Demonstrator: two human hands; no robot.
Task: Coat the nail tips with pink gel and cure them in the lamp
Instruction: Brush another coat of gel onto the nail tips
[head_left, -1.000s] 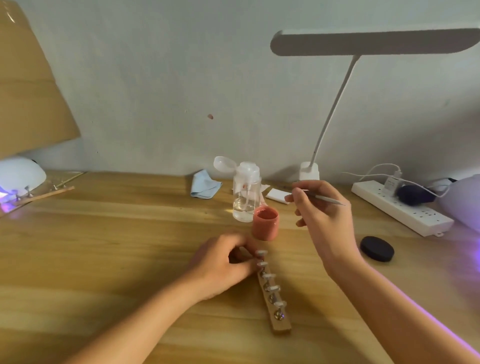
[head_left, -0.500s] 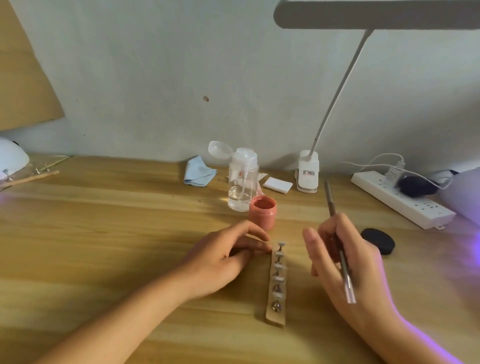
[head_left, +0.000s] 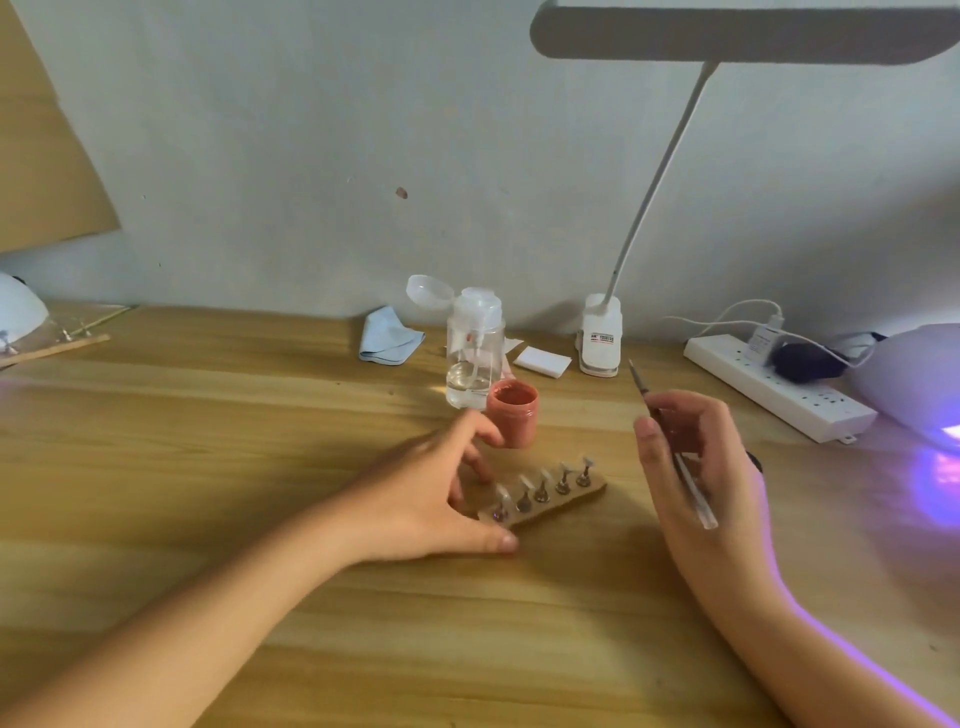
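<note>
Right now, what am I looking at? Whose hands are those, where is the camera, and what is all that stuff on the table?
No machine here: a person wears a camera on the head, so the one picture looks down at their own hands. The left hand holds one end of a wooden strip; small nail tips stand on it in a row. The right hand holds a thin brush. Behind the strip stands an open jar of pink gel, then a clear bottle. The wooden table also has a blue cloth, a desk lamp, and at the right edge a curing lamp glowing purple.
</note>
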